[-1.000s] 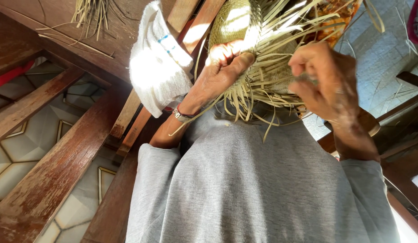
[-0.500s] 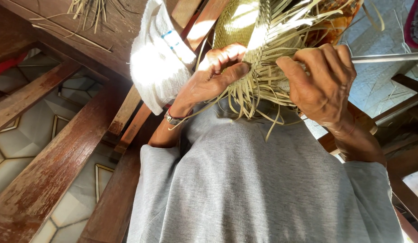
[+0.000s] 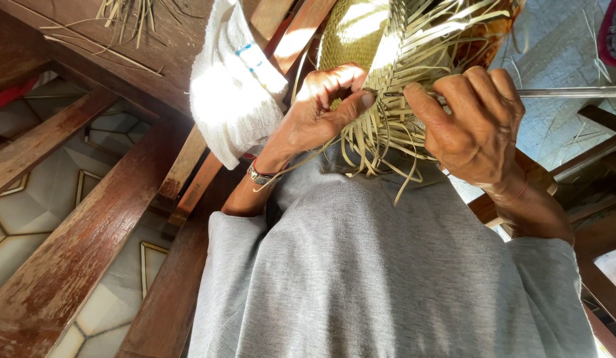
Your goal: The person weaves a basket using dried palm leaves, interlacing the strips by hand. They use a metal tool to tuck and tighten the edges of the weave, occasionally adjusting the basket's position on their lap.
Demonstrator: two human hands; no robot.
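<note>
While the person is looking down over a grey knitted top (image 3: 387,278), both bare hands are working at a half-woven piece of pale yellow-green straw basketry (image 3: 387,59) held up in front of the chest. The left hand (image 3: 314,119) is closing its grip on the lower woven edge, thumb pressing from the front and fingers curling over the top, with a thin metal-and-red bracelet (image 3: 260,174) sitting at the wrist. The right hand (image 3: 473,126) is wrapping its grip around the other side of the same edge, fingers bent over loose strands and thumb reaching toward the left thumb without quite touching it. Loose straw ends (image 3: 381,152) are hanging down between and below the two hands, brushing the grey top. A thin silver metal rod (image 3: 566,93) is sticking out sideways from behind the right hand; whether the fingers are holding it cannot be told. Just beside the left hand, a white towelling cloth with small blue marks (image 3: 235,86) is draping over reddish-brown wooden slats (image 3: 188,166). Beneath the slats, a pale patterned tile floor (image 3: 29,225) is showing.
</note>
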